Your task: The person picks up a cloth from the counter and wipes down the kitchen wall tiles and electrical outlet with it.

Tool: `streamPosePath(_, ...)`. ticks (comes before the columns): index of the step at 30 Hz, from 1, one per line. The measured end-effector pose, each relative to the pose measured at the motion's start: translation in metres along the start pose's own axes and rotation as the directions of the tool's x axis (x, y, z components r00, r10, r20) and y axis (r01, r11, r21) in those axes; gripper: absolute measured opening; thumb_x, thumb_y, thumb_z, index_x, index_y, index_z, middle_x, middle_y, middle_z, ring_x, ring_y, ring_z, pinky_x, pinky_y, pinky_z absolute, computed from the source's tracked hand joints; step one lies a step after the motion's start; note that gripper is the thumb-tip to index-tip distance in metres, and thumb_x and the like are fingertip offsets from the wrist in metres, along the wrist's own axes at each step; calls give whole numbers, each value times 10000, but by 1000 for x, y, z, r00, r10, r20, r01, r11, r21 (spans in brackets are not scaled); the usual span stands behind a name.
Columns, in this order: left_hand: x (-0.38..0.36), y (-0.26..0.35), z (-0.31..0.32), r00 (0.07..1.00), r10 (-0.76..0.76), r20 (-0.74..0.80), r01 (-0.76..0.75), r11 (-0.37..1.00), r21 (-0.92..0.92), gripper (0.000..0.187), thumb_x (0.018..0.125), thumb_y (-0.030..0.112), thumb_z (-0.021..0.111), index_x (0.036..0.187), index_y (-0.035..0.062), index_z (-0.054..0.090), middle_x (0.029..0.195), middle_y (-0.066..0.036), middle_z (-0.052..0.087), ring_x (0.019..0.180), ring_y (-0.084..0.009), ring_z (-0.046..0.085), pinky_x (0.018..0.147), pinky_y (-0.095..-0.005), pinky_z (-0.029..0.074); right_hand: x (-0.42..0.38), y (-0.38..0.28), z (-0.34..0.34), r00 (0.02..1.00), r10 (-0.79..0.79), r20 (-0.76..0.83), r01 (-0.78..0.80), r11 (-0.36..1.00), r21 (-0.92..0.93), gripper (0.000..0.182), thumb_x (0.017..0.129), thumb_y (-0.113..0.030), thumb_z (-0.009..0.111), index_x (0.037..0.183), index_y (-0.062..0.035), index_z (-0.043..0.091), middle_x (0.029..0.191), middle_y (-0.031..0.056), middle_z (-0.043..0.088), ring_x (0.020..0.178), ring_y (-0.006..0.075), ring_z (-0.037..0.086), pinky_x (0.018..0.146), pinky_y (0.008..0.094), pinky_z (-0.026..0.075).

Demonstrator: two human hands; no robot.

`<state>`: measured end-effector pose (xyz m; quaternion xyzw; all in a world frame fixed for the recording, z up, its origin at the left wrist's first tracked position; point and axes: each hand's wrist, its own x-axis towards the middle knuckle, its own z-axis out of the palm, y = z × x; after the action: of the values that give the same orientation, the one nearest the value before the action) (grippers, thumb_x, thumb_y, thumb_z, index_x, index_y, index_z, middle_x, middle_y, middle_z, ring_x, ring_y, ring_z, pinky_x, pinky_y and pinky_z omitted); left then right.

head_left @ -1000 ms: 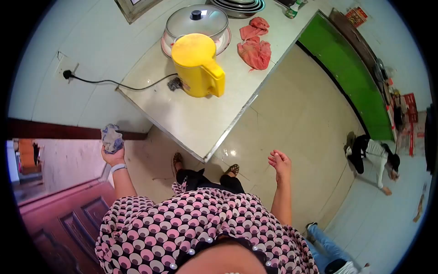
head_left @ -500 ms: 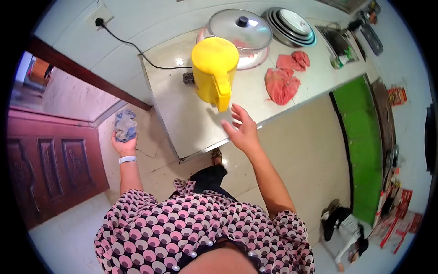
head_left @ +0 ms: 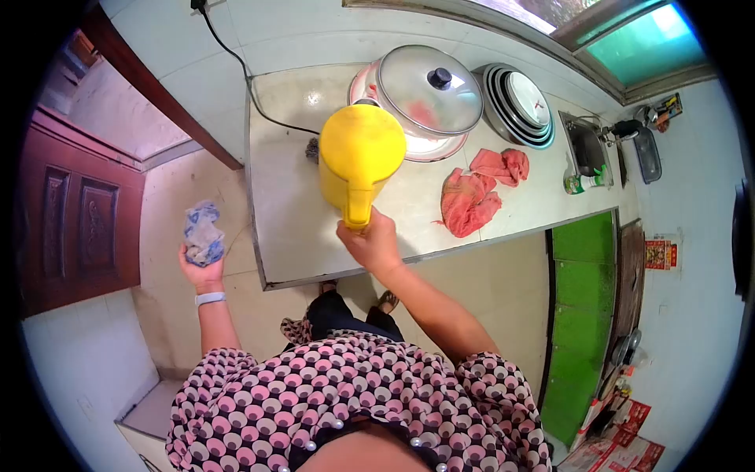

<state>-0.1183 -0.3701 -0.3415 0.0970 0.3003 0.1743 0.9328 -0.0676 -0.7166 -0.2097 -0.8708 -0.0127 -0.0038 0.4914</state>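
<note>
A yellow electric kettle stands near the left end of the counter, its handle turned toward me. My right hand is closed around the lower part of that handle. Out to the left, over the floor, my left hand holds a crumpled blue-and-white cloth. Behind the kettle is a dark scrubber, partly hidden by it. A black power cord runs from the wall to the kettle's side.
A glass-lidded pan rests on a plate behind the kettle. Stacked bowls, red cloths and a sink with a spray bottle lie rightward. Green cabinets stand at right, a wooden door at left.
My right hand has moved from open beside the kettle to a grip on its handle. The view has shifted, bringing a window into sight. My left hand still holds the cloth.
</note>
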Motion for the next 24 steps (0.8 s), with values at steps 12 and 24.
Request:
streamPosePath(12,-139,-27,14,949,315,26,-316,949,12,448,814,255,505,1208,41,510,1234,-126,536,1164,-307,482,977,-477,368,-14,19,17,873,-351,339,317,936,152,353,734,-230,680,977,-5,558,801,217,613,739,393,600,647,409,490)
streamPosePath(24,-262,-65,139,763,646,-22,-634,754,175,477,841,269,510,1248,21,473,1283,-152,490,1197,-326,444,1010,-498,331,59,204,-218,984,42,173,-159,644,749,167,806,-50,610,958,17,626,819,40,642,731,150,630,650,279,525)
